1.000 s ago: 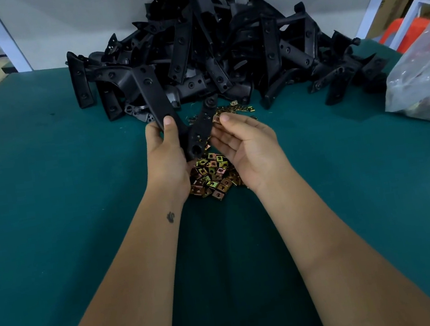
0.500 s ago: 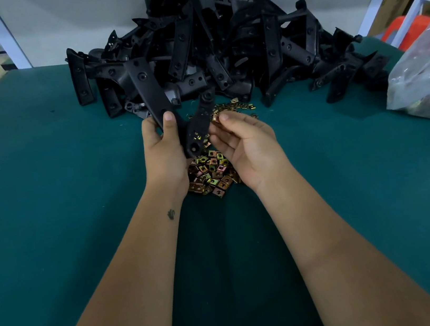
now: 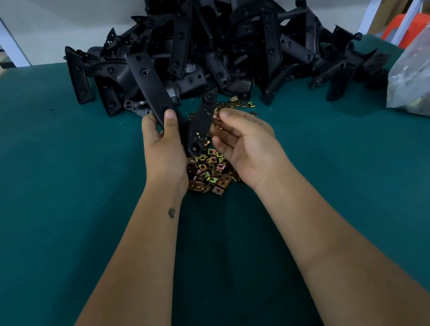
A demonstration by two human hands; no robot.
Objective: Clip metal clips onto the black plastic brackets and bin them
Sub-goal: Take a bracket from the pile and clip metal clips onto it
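Note:
My left hand [image 3: 162, 148] grips a black V-shaped plastic bracket [image 3: 150, 86] at its bend, thumb on top, and holds it above the table. My right hand [image 3: 247, 144] is at the bracket's shorter right arm. Its thumb and curled fingers pinch what looks like a small metal clip [image 3: 214, 118] against that arm's edge; the clip is mostly hidden. A heap of gold-coloured metal clips [image 3: 211, 174] lies on the green table [image 3: 46, 186] just below both hands. A big pile of black brackets [image 3: 220, 51] fills the back of the table.
A clear plastic bag [image 3: 425, 78] holding more clips lies at the right edge. More loose clips [image 3: 236, 103] are scattered at the foot of the bracket pile. A red stool [image 3: 396, 26] and cardboard boxes stand beyond the table on the right.
My right hand's fingers have curled in toward the thumb at the bracket's right arm. The left hand and bracket have shifted slightly up and away.

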